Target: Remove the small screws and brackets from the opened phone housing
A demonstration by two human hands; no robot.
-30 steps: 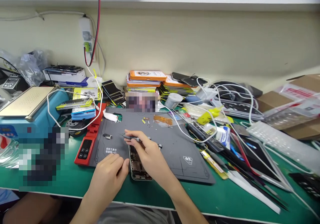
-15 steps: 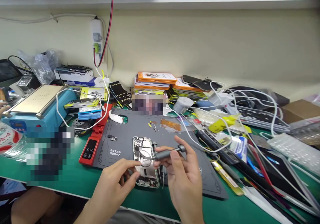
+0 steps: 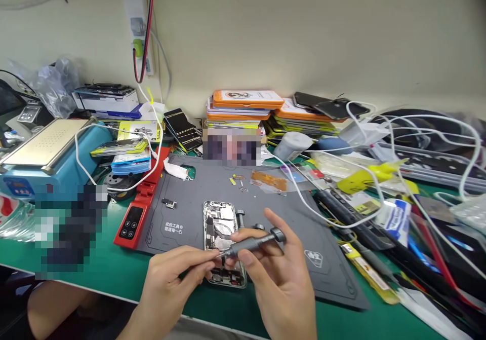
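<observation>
A dark grey screwdriver [image 3: 248, 246] lies slanted in my right hand [image 3: 283, 274], its capped end resting between the fingers and its tip pointing left. My left hand [image 3: 176, 274] is closed, thumb and forefinger pinched at the screwdriver's tip. Whether a tiny part sits between those fingertips is hidden. Beneath both hands is an opened phone [image 3: 225, 211] with its inner parts exposed, partly covered by my fingers. More dark screwdrivers [image 3: 240, 217] stand just behind my right hand, beside the phone.
The grey work mat [image 3: 182, 178] carries a small phone part [image 3: 169, 204], tiny pieces [image 3: 239, 180] and an orange-brown strip [image 3: 269, 181]. A red device [image 3: 131, 224] borders it at left, near a blue machine [image 3: 56, 157]. Tools and white cables [image 3: 334, 224] crowd the right. Stacked boxes [image 3: 245, 99] stand behind.
My left fingertips have closed onto the screwdriver's tip, which has dropped a little and come away from the phone's middle. The head view has tilted down and moved closer.
</observation>
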